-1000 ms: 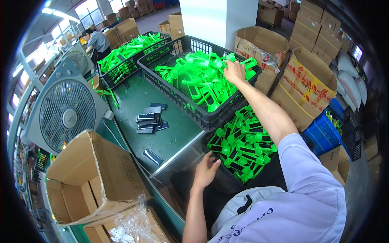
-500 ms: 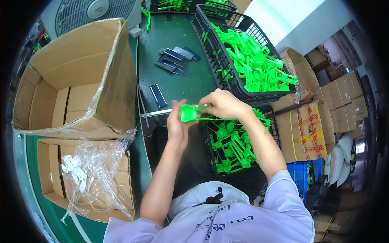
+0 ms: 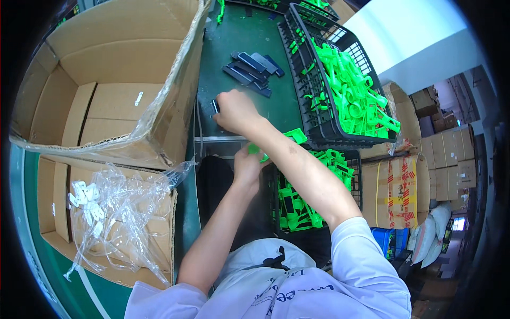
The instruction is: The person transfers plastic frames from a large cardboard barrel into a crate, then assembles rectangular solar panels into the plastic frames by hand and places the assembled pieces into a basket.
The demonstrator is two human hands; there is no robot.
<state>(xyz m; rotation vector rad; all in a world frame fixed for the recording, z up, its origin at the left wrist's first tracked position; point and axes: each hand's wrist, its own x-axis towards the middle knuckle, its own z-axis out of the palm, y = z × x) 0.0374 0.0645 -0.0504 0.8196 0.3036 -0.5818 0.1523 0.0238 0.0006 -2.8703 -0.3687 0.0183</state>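
My left hand (image 3: 248, 169) is closed on a bright green plastic part (image 3: 295, 137). The part runs behind my right forearm, and its broader end shows on the far side. My right hand (image 3: 236, 112) has reached across to the table, its fingers curled on a small dark strip (image 3: 215, 106). Most of that strip is hidden under the hand. Farther back, several dark flat strips (image 3: 251, 72) lie in a loose pile on the green table (image 3: 228, 37).
A black crate (image 3: 311, 119) heaped with green parts stands at the right. Nearer me, a second black crate (image 3: 357, 183) holds more. At the left are a large cardboard box (image 3: 122, 56) and a lower box (image 3: 53, 212) with clear plastic film (image 3: 133, 212) and white pieces.
My right hand has left the green part and moved left and away from me onto the dark strip. My left hand keeps the green part. The view has shifted slightly.
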